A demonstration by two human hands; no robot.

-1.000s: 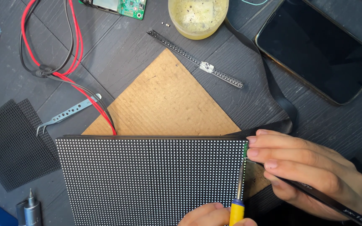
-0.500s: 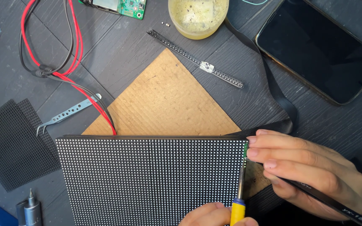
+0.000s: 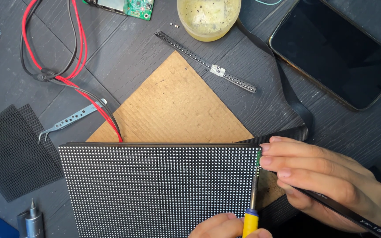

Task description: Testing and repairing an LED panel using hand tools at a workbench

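- Head view: large black dotted LED matrix panel (image 3: 159, 189) lies flat at the near centre, partly over a tan corrugated cardboard sheet (image 3: 173, 105) on the dark wood-grain table (image 3: 124, 53).
- Right hand (image 3: 323, 180) rests at the panel's right edge, fingertips (image 3: 265, 161) together and touching the edge; it is also closed round a thin black tool (image 3: 349, 211) running off to the near right.
- Left hand (image 3: 223, 227) is at the near edge, mostly out of frame, curled round the yellow-and-blue handle of a slim screwdriver-type tool (image 3: 252, 207); its metal shaft runs up along the panel's right edge, tip at the green board strip (image 3: 259, 158) beside the fingertips.
- Judgement: work goes best w/ tip kept parallel to the edge, light pressure only, right fingers steadying the panel so it can't slide on the cardboard.
- Risk: a slip could scrape the LED dots nr the edge.
- Metal tweezers (image 3: 71, 119) and red-and-black wires (image 3: 62, 75) lie far left, well apart.
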